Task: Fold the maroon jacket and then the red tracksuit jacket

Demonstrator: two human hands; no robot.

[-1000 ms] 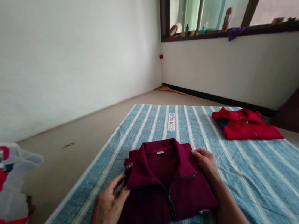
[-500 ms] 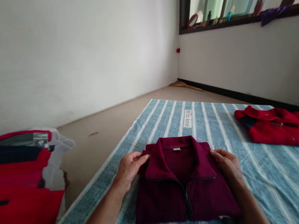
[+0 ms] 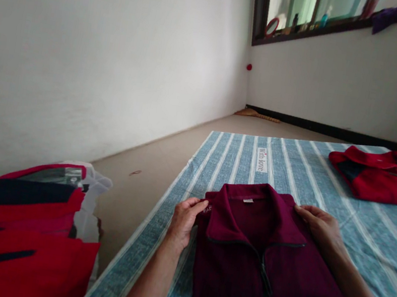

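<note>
- Maroon jacket point(image 3: 260, 258) lies folded on the striped cloth point(image 3: 228, 165), its collar point(image 3: 224, 218) toward twelve o'clock.
- Left hand point(image 3: 183, 219) pinches its ten o'clock edge; right hand point(image 3: 323, 231) pinches at one.
- Equal, light tension should square the shoulders without skewing the collar.
- Red garment point(image 3: 396, 182) lies folded toward two; red clothes point(image 3: 19, 230) at nine.

1. I can't read the white label point(image 3: 248, 200) inside the maroon jacket point(image 3: 227, 273) (too small from here).
2. My view's left edge cuts off the red clothes point(image 3: 23, 276).
3. The right edge crops the red jacket point(image 3: 384, 188).
4. The window point(image 3: 303, 7) runs past the top.
</note>
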